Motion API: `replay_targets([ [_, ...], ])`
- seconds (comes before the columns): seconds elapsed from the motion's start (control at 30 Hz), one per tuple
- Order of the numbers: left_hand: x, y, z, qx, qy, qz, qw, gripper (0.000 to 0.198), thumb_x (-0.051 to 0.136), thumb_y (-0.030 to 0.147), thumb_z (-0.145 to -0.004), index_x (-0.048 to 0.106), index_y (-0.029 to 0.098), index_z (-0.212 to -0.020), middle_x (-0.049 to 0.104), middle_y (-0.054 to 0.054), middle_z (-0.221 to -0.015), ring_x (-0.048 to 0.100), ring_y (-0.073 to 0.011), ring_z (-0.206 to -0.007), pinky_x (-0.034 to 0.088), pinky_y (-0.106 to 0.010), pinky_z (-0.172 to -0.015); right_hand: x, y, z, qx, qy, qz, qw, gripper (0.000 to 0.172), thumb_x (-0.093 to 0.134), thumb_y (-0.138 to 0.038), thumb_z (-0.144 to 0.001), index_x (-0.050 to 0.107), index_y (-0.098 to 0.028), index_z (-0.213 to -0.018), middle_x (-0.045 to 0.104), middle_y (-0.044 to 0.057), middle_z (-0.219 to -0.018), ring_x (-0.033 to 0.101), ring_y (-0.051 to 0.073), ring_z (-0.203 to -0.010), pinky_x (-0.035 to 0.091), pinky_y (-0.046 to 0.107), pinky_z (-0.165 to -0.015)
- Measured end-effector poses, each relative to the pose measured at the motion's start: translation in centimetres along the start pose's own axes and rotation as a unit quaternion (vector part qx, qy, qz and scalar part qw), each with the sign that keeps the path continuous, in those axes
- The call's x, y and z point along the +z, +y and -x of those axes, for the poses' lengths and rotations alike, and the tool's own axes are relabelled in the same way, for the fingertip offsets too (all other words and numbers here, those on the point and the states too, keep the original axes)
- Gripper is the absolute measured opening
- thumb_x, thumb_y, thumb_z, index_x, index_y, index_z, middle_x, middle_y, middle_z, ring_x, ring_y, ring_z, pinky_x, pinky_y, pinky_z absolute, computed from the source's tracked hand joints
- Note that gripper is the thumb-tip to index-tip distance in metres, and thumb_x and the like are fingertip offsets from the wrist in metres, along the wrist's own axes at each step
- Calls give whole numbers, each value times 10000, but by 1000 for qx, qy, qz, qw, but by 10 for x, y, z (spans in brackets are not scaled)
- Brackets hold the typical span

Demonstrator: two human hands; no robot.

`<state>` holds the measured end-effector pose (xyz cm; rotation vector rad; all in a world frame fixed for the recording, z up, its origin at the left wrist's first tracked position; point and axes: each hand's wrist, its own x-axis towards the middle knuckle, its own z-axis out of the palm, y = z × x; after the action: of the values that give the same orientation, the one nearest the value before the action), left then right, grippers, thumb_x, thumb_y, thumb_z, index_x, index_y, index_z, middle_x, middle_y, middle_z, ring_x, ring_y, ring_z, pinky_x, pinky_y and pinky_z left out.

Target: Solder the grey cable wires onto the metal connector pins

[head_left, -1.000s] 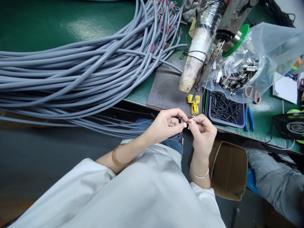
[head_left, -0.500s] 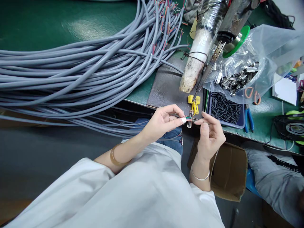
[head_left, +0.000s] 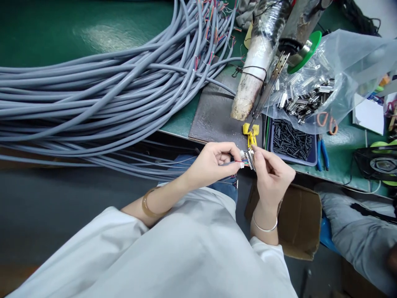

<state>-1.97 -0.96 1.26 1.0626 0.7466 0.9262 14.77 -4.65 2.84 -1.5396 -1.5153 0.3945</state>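
Thin coloured wires [head_left: 241, 162] are pinched between the thumb and fingers of my left hand [head_left: 217, 160]. They run to a small metal multi-pin connector [head_left: 249, 159], which the thumb and forefinger of my right hand [head_left: 271, 171] grip by its right side. Right behind the connector, a yellow clip [head_left: 251, 133] sits at the bench edge, and the tip of a soldering iron [head_left: 263, 97] comes down to it. Whether every wire is joined to a pin is too small to tell.
A thick bundle of grey cables [head_left: 124, 91] covers the left of the green bench. On the right are a tray of black sleeves [head_left: 291, 140], a clear bag of connectors [head_left: 313, 99], blue-handled pliers [head_left: 322, 153] and a solder spool [head_left: 305, 51]. A cardboard box [head_left: 297, 219] stands below; another person's leg [head_left: 350, 223] is beside it.
My right hand has moved left and closed on the connector, which was free of it before. The connector has turned, its pin row now showing. My left hand still pinches the wires.
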Motion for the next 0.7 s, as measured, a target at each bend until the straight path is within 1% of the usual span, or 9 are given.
replay_targets([
  [0.1, 0, -3, -4, -23, 21, 75, 997, 198, 769, 207, -771, 585, 145, -730, 580, 38, -619, 390, -16, -422, 288, -166, -409, 0, 0, 3, -30, 116, -56, 991, 222, 611, -300, -953, 708, -266, -1149, 542, -60, -594, 424, 75, -435, 304, 242, -413],
  [0.13, 0, -3, -6, -31, 32, 90, 995, 215, 780, 218, -766, 581, 146, -736, 603, 31, -644, 386, -9, -404, 277, -163, -390, 0, 0, 5, -34, 142, -84, 986, 245, 592, -284, -962, 658, -273, -1197, 554, -68, -602, 438, 74, -415, 313, 233, -397],
  [0.2, -2, -4, -8, -42, 53, 111, 992, 245, 800, 239, -753, 575, 144, -741, 638, 14, -696, 384, 2, -385, 258, -157, -364, 0, 1, 8, -39, 169, -105, 979, 255, 561, -240, -980, 579, -280, -1231, 670, -51, -712, 558, 87, -442, 410, 228, -405],
  [0.27, -3, -4, -10, -46, 68, 122, 989, 260, 808, 252, -750, 573, 141, -743, 651, 4, -730, 396, 5, -386, 259, -151, -360, 2, 4, 12, -42, 163, -82, 982, 199, 572, -201, -980, 584, -264, -1168, 761, -4, -890, 706, 124, -578, 552, 263, -498],
  [0.33, -3, -4, -10, -42, 75, 126, 988, 261, 806, 259, -756, 573, 143, -744, 640, 9, -721, 403, 3, -390, 267, -148, -361, 6, 7, 15, -52, 133, -60, 988, 128, 638, -182, -944, 623, -243, -1056, 781, 20, -965, 775, 168, -741, 635, 314, -628],
  [0.4, -2, -4, -11, -35, 78, 119, 989, 257, 807, 259, -754, 577, 145, -742, 632, 15, -710, 408, 2, -393, 275, -147, -362, 10, 12, 16, -61, 90, -49, 993, 100, 696, -174, -902, 645, -235, -963, 781, 26, -980, 780, 183, -828, 649, 328, -688],
  [0.47, -1, -4, -12, -26, 76, 99, 992, 259, 816, 249, -738, 578, 147, -731, 622, 24, -695, 415, 1, -395, 288, -146, -362, 15, 16, 15, -69, 60, -36, 995, 88, 705, -177, -891, 648, -236, -920, 775, 31, -993, 768, 184, -880, 646, 333, -717],
  [0.6, -1, -1, -16, -5, 82, 46, 996, 244, 817, 207, -720, 580, 147, -715, 609, 32, -690, 420, 2, -405, 305, -150, -369, 23, 20, 9, -118, 62, 2, 991, 112, 684, -153, -892, 627, -249, -904, 777, 27, -1003, 763, 185, -925, 644, 356, -790],
  [0.7, -1, 0, -19, 13, 93, 32, 995, 225, 797, 183, -728, 575, 146, -710, 606, 32, -694, 401, 7, -407, 282, -155, -369, 27, 21, 4, -150, 65, 20, 986, 132, 672, -144, -894, 607, -259, -903, 782, 29, -1036, 766, 184, -931, 651, 358, -797],
])
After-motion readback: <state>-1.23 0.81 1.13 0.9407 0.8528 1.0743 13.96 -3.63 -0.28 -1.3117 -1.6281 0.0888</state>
